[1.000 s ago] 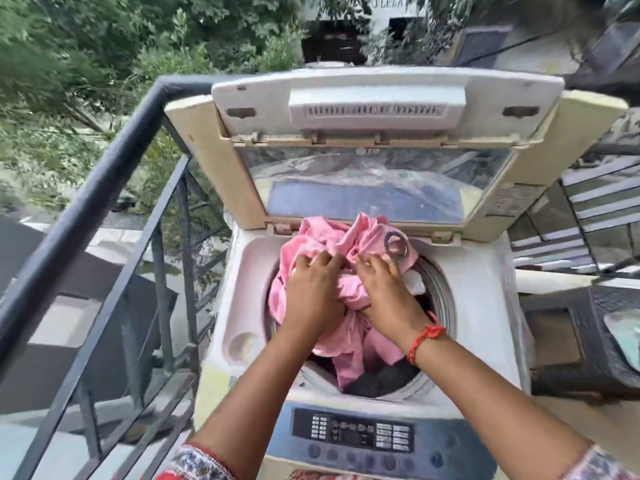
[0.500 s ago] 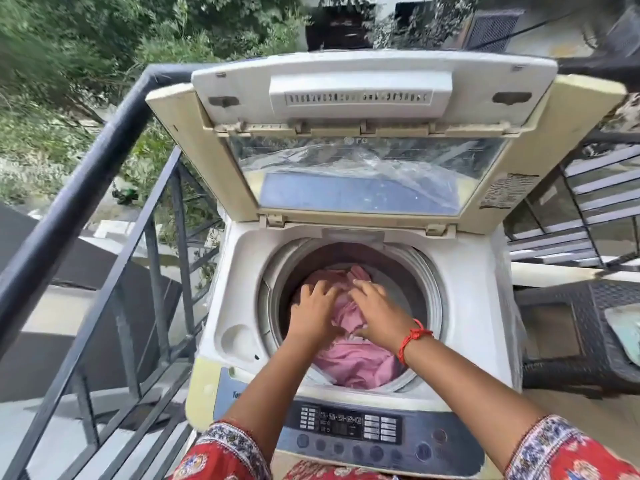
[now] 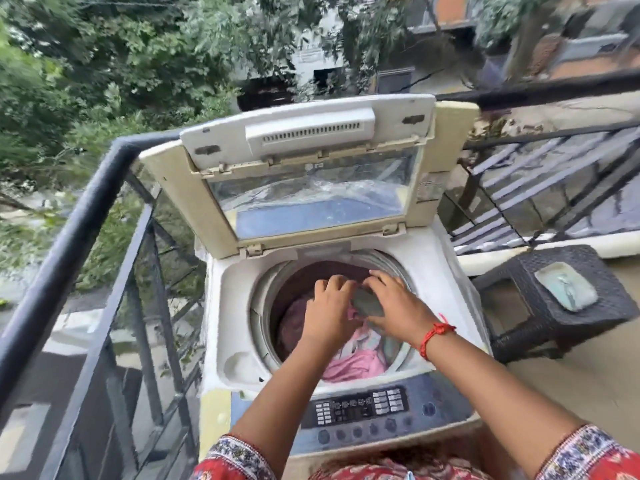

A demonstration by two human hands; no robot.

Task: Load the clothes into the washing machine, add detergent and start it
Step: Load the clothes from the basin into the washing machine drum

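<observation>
A white top-loading washing machine (image 3: 446,271) stands with its lid (image 3: 311,188) raised. Pink clothes (image 3: 356,365) lie down inside the drum, beside a darker maroon piece (image 3: 294,323). Both my hands reach into the drum. My left hand (image 3: 329,313) presses on the laundry with its fingertips bent down. My right hand (image 3: 398,306), with a red thread at the wrist, lies spread over the pile. A grey-green piece (image 3: 369,303) shows between the two hands. The blue control panel (image 3: 360,407) runs along the front edge.
A dark metal railing (image 3: 69,220) runs close along the machine's left side and another behind it at right. A dark wicker stool (image 3: 554,323) stands to the right with a pale green pouch (image 3: 566,285) on top. Trees and buildings lie beyond.
The pink bundle, which stood above the drum rim, has been pushed down inside. Both hands followed it deeper, and a grey-green piece now shows between them.
</observation>
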